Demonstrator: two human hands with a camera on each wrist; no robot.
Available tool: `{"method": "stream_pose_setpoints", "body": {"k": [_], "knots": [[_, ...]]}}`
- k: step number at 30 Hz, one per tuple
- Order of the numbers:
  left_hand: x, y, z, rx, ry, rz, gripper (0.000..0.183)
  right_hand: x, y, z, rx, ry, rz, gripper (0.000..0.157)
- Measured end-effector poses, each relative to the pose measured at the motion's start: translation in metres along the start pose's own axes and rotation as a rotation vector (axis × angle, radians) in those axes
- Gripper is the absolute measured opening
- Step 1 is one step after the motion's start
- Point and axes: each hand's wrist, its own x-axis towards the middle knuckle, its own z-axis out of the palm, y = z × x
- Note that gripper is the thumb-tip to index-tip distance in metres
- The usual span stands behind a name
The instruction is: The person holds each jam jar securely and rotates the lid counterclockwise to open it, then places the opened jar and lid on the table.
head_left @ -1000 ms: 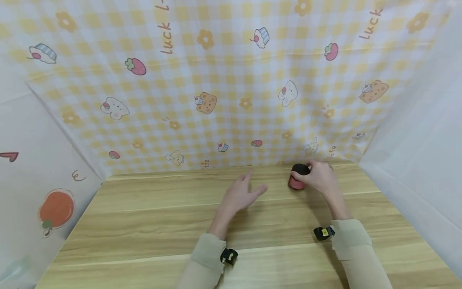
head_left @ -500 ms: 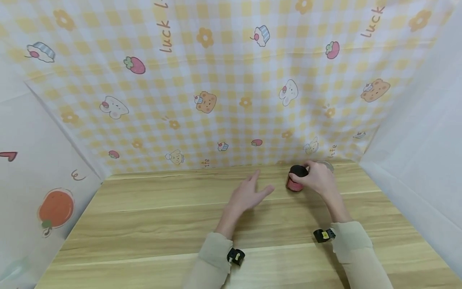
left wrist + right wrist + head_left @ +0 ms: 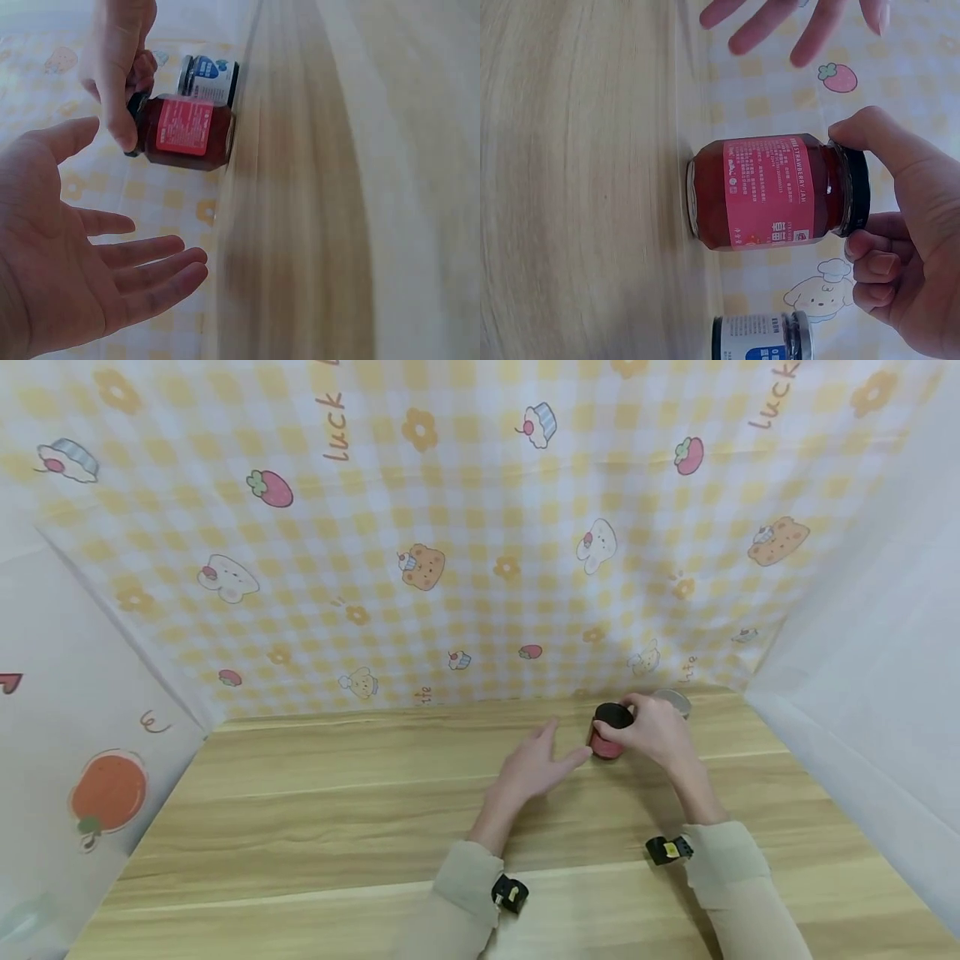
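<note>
While left hand [image 3: 534, 768] hovers, right hand [image 3: 657, 732] grips jam [image 3: 763, 191].

We look into a small screened-off corner, a filming spot by its looks: a wood-grain tabletop [image 3: 300, 827] closed in by a yellow checked cloth [image 3: 480, 510] at the back and white sheets [image 3: 877, 627] at both sides, with small black cameras [image 3: 511, 893] worn at the sleeves [image 3: 467, 881]. We cannot tell what kind of room lies beyond the cloth.
</note>
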Motion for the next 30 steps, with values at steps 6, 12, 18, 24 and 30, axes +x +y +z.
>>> {"method": "stream_pose_setpoints", "body": {"k": [6, 12, 18, 24, 30], "knots": [[0.000, 0.003, 0.004, -0.003, -0.021, -0.014, 0.090, 0.002, -0.006, 0.003, 0.017, -0.014, -0.017, 0.053], [0.000, 0.005, 0.006, -0.021, -0.020, -0.003, 0.091, 0.001, -0.013, 0.005, 0.022, -0.015, -0.014, 0.053], [0.000, 0.006, 0.007, -0.111, -0.037, 0.021, 0.096, -0.001, -0.024, 0.000, 0.033, 0.022, -0.057, 0.047], [-0.001, 0.009, 0.004, -0.184, -0.035, 0.122, 0.093, -0.002, -0.036, -0.005, 0.058, 0.069, -0.113, 0.043], [0.001, 0.007, 0.002, -0.250, -0.010, 0.228, 0.078, -0.004, -0.046, -0.010, 0.073, 0.089, -0.137, 0.044]]}}
